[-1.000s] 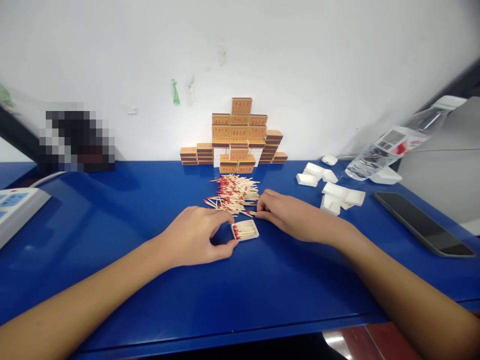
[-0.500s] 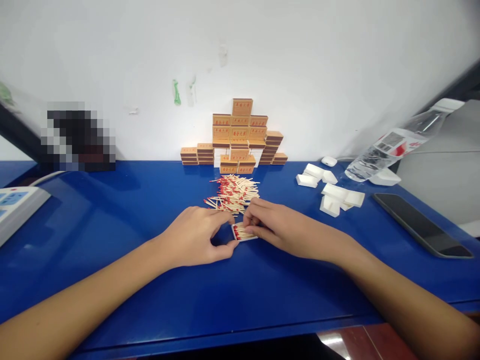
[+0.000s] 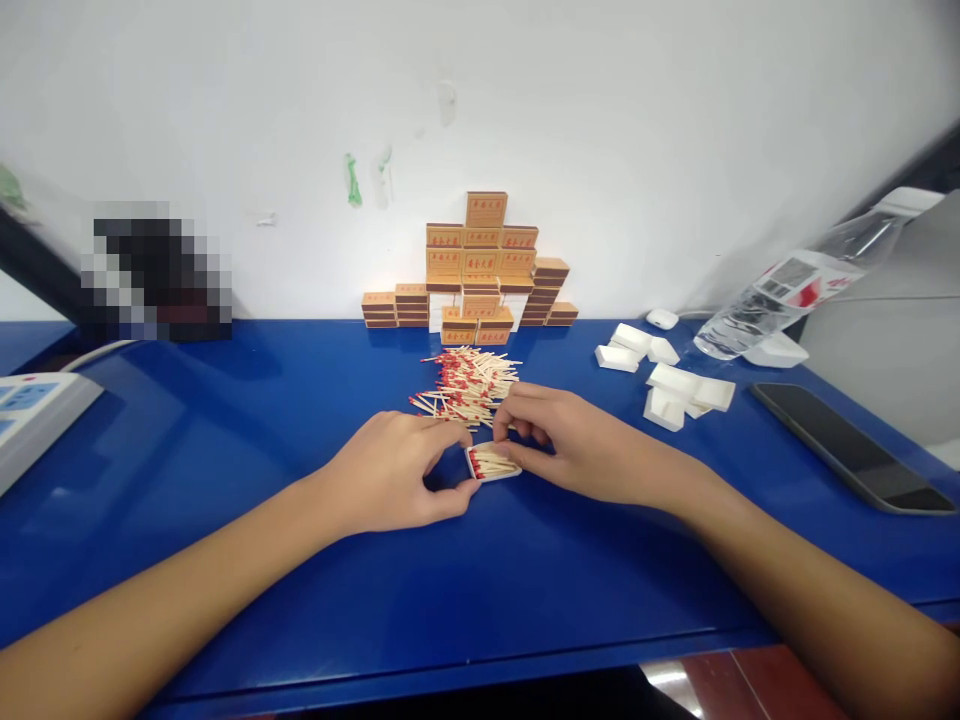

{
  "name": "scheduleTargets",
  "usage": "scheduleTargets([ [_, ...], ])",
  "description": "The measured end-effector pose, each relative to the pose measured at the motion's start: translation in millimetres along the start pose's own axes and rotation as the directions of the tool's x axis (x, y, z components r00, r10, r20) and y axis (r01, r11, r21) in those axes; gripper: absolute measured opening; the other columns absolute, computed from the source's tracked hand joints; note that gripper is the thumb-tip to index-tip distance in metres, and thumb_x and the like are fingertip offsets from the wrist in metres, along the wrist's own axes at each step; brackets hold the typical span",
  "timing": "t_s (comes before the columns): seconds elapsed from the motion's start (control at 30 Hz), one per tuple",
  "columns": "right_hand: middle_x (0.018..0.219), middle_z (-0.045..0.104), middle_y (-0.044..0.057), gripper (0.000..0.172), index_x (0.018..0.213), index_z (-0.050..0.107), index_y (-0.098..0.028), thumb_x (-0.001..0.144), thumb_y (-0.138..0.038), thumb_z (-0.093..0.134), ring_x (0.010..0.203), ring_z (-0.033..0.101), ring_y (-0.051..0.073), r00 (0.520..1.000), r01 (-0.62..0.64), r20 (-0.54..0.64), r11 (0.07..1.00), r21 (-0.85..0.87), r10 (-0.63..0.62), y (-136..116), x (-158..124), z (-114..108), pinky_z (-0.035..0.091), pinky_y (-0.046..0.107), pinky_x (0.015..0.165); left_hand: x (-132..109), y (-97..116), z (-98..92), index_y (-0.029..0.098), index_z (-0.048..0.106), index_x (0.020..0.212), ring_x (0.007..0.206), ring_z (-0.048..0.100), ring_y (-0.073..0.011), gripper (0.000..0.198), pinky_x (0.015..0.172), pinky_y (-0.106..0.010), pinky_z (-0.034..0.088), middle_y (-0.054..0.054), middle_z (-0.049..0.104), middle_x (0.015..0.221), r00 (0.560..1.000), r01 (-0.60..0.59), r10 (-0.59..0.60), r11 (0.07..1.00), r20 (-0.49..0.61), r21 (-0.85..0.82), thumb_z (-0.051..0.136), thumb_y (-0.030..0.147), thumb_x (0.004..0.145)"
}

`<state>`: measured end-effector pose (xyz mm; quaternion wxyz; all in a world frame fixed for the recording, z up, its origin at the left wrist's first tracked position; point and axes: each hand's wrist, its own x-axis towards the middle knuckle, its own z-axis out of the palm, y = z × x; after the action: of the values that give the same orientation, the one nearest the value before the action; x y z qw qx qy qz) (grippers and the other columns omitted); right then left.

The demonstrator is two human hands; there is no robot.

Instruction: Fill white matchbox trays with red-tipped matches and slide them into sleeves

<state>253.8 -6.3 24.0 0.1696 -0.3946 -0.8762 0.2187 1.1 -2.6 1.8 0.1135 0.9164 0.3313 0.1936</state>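
Note:
A small white matchbox tray (image 3: 495, 479) lies on the blue table, with red-tipped matches (image 3: 489, 462) side by side in it. My left hand (image 3: 405, 470) grips its left end between thumb and fingers. At the tray's far right side, my right hand (image 3: 559, 440) has thumb and forefinger closed together on the matches; the exact contact is partly hidden. Just beyond both hands lies a loose heap of matches (image 3: 472, 385), most heads pointing left.
Orange matchboxes (image 3: 480, 262) are stacked against the wall. To the right are several white trays (image 3: 671, 380), a tilted water bottle (image 3: 780, 290), a white case (image 3: 662, 319) and a phone (image 3: 847, 445). A power strip (image 3: 45, 420) sits at the left edge.
My right hand has shifted slightly up and right, uncovering more matches in the tray. My left hand keeps its hold on the tray's end. The view has moved a little.

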Motion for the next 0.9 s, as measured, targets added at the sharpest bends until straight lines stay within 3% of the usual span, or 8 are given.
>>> scheduleTargets([
  [0.23,0.084,0.057,-0.001,0.013,0.106,0.061,-0.022,0.099,-0.031,0.068,0.073,0.052,0.016,1.000,-0.029,-0.008,0.999,0.045,0.029,-0.6,0.7,3.8,0.039,0.029,0.066,-1.8,-0.5,1.4,0.021,0.072,0.100,0.052,0.054,-0.0120,0.021,0.057,-0.026,0.039,0.007,0.059,0.061,0.999,-0.006,0.007,1.000,0.032,-0.027,0.070,0.039,0.088],
  [0.9,0.093,0.063,0.002,0.006,0.103,0.068,-0.021,0.100,-0.026,0.068,0.080,0.055,0.016,1.000,0.001,0.001,1.000,-0.010,-0.001,1.5,-2.2,-1.8,0.039,0.029,0.069,-2.6,-0.7,1.2,0.021,0.073,0.100,0.052,0.054,-0.0116,0.021,0.056,-0.026,0.038,0.007,0.059,0.061,1.000,-0.015,0.016,0.999,0.022,-0.033,0.071,0.038,0.088],
])
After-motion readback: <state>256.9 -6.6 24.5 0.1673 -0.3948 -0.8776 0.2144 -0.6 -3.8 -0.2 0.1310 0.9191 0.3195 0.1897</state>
